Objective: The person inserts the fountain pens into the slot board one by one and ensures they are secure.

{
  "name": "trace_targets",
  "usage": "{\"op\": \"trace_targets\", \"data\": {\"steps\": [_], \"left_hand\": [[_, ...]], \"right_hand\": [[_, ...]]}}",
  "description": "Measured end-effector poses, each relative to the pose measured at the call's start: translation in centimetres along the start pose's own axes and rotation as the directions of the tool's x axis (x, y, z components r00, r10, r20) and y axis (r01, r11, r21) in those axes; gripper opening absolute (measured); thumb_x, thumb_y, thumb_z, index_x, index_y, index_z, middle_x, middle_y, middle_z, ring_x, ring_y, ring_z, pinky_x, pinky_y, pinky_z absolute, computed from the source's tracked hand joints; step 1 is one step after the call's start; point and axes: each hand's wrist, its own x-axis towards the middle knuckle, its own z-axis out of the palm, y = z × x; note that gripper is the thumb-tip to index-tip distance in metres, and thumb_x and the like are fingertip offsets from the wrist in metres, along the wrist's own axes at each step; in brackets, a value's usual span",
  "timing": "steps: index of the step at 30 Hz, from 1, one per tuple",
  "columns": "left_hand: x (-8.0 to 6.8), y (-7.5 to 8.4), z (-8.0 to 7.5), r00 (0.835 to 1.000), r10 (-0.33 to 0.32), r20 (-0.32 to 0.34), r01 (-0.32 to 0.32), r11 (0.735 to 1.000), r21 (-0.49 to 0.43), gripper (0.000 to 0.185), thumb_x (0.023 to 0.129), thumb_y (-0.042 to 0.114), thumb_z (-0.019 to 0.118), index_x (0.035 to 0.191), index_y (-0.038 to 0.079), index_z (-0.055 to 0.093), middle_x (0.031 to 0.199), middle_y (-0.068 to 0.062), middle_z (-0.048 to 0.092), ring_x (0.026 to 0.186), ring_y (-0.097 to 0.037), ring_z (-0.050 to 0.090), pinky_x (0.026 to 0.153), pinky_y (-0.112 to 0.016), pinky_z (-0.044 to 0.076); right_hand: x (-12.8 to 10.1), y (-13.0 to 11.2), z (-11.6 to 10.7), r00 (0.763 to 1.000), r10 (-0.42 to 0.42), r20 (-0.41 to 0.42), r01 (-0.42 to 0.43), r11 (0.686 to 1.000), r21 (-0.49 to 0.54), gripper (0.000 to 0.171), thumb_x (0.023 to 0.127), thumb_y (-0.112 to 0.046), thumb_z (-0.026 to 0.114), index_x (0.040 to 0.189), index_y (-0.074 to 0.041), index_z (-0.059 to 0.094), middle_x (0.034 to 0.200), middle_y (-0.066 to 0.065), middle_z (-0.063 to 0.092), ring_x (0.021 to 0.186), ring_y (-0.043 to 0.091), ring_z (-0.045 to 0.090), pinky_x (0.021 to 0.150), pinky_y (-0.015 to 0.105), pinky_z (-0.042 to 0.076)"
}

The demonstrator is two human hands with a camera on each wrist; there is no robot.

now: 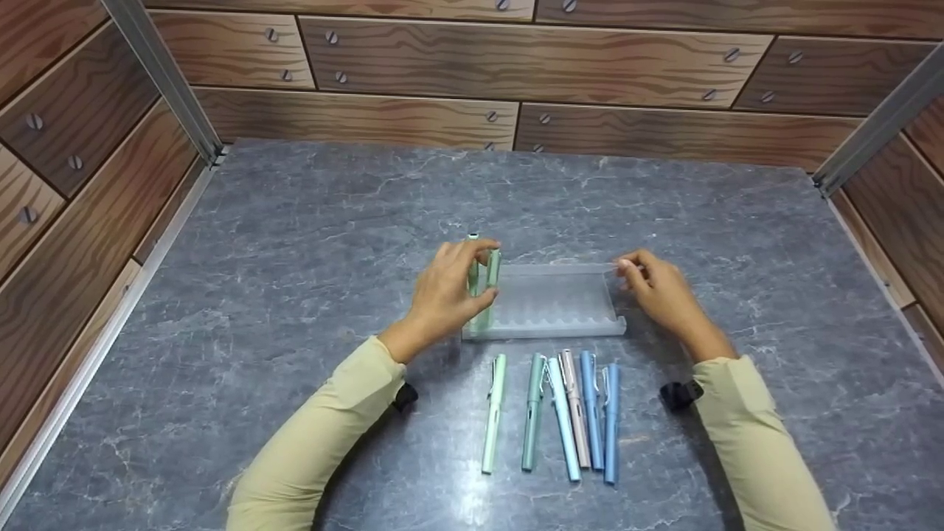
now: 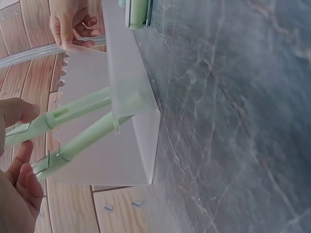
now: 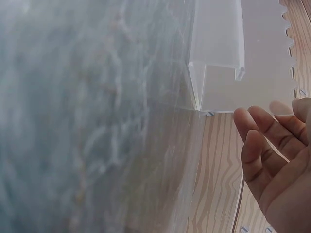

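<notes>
My left hand (image 1: 446, 284) pinches a light green capped pen (image 1: 493, 267) between thumb and fingers. The pen's lower end is inside the left part of a clear plastic pen rack (image 1: 553, 291). A second light green pen (image 2: 87, 137) leans in the rack just beside it, close to the same fingers. At the rack's far right corner, my right hand (image 1: 660, 287) pinches the edge with its fingertips. In the right wrist view, one fingertip shows through the translucent sheet (image 3: 257, 87). A scalloped row of notches runs along the rack's edges.
In front of the rack lie several capped pens: a light green one (image 1: 494, 413), a dark green one (image 1: 532, 413), a pale blue one (image 1: 563, 420), a pinkish-grey one (image 1: 575, 409) and two blue ones (image 1: 611, 424). Wood-patterned walls (image 1: 516, 59) enclose the grey marbled table (image 1: 332, 214).
</notes>
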Motion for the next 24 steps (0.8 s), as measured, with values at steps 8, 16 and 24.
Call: {"op": "trace_targets", "data": {"steps": [8, 16, 24], "left_hand": [[0.29, -0.13, -0.12, 0.999, -0.049, -0.002, 0.049, 0.998, 0.032, 0.056, 0.078, 0.018, 0.079, 0.129, 0.019, 0.056, 0.081, 0.001, 0.058, 0.07, -0.013, 0.042, 0.054, -0.022, 0.029], [0.49, -0.22, -0.21, 0.993, -0.106, 0.057, 0.103, 0.994, 0.045, 0.056, 0.083, 0.022, 0.075, 0.134, 0.023, 0.052, 0.068, 0.002, 0.057, 0.052, -0.008, 0.036, 0.046, -0.021, 0.025], [0.72, -0.33, -0.3, 0.982, -0.167, 0.09, 0.159, 0.984, 0.083, 0.06, 0.084, 0.026, 0.074, 0.138, 0.025, 0.05, 0.061, 0.003, 0.055, 0.047, -0.006, 0.032, 0.041, -0.021, 0.022]], "right_hand": [[-0.04, 0.05, -0.08, 1.0, -0.002, 0.005, 0.002, 1.0, 0.01, 0.029, 0.102, -0.02, 0.047, 0.107, 0.004, 0.062, 0.095, 0.022, 0.068, 0.077, 0.025, 0.065, 0.063, 0.018, 0.046], [-0.04, 0.01, -0.04, 1.0, 0.002, 0.005, -0.002, 1.0, 0.012, 0.028, 0.102, -0.02, 0.047, 0.106, 0.003, 0.062, 0.096, 0.022, 0.069, 0.077, 0.027, 0.065, 0.063, 0.017, 0.046], [-0.07, -0.07, -0.01, 1.0, -0.01, -0.008, 0.01, 1.0, 0.005, 0.027, 0.101, -0.018, 0.047, 0.105, 0.004, 0.062, 0.094, 0.021, 0.069, 0.076, 0.029, 0.065, 0.064, 0.017, 0.045]]}}
